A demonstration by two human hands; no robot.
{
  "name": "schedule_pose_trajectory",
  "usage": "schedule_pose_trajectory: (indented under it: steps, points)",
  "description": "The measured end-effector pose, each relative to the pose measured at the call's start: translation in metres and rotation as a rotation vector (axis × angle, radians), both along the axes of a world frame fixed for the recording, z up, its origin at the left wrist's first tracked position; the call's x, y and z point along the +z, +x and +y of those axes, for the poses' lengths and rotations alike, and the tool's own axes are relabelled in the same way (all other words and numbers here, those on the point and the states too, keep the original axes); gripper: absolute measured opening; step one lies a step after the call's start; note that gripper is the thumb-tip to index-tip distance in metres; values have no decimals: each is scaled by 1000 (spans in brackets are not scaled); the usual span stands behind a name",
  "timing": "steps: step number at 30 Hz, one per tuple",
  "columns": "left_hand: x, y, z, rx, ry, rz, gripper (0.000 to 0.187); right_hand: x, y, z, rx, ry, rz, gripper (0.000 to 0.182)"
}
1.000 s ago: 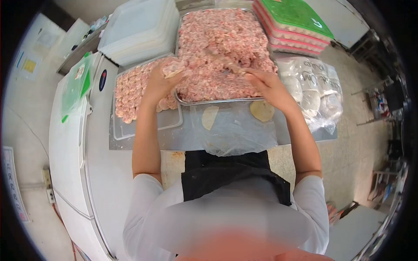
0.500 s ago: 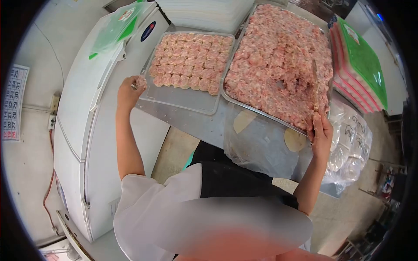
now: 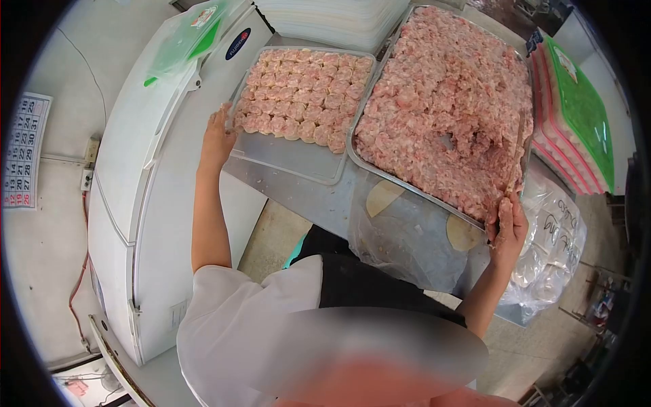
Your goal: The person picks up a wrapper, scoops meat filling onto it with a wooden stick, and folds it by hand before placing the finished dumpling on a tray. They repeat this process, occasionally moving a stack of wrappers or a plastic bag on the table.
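At the left edge of the plastic tray [image 3: 291, 159], my left hand [image 3: 218, 139] has its fingers closed around a meat-filled dumpling, mostly hidden by the fingers. Rows of similar open-topped dumplings [image 3: 298, 95] fill the upper part of that tray. My right hand [image 3: 507, 220] is at the near right corner of a metal tray [image 3: 407, 183] heaped with minced meat [image 3: 441, 88]. Its fingers are curled round the handle of a long, meat-smeared spatula [image 3: 521, 159], whose blade lies along the tray's right side.
Two round wrappers [image 3: 384, 197] [image 3: 463, 233] and a plastic bag [image 3: 393, 237] lie on the metal table before me. A white freezer [image 3: 163, 136] stands left. Bagged wrappers [image 3: 549, 237] and stacked green-topped trays [image 3: 576, 102] are on the right.
My left hand has moved with the dumpling from outside the plastic tray to its left edge. The spatula has swung toward the metal tray's right rim. The view has shifted slightly.
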State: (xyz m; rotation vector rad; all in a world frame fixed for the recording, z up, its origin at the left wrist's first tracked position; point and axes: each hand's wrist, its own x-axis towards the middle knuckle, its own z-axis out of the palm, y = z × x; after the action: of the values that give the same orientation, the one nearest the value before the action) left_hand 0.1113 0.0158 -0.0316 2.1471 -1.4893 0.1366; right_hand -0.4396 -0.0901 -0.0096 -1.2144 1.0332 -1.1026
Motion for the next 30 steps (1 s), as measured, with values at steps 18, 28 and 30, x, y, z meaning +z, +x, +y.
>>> schedule_pose_trajectory:
  steps: [18, 28, 30]
  points:
    - [13, 7, 9, -15, 150, -312, 72, 1, 14, -3, -156, 10, 42, 33]
    - [13, -10, -1, -3, 196, -355, 84, 8, 17, -4, -99, -19, 146, 33]
    - [22, -24, 7, -38, 166, -360, 83, 7, 15, -5, -70, -24, 137, 28]
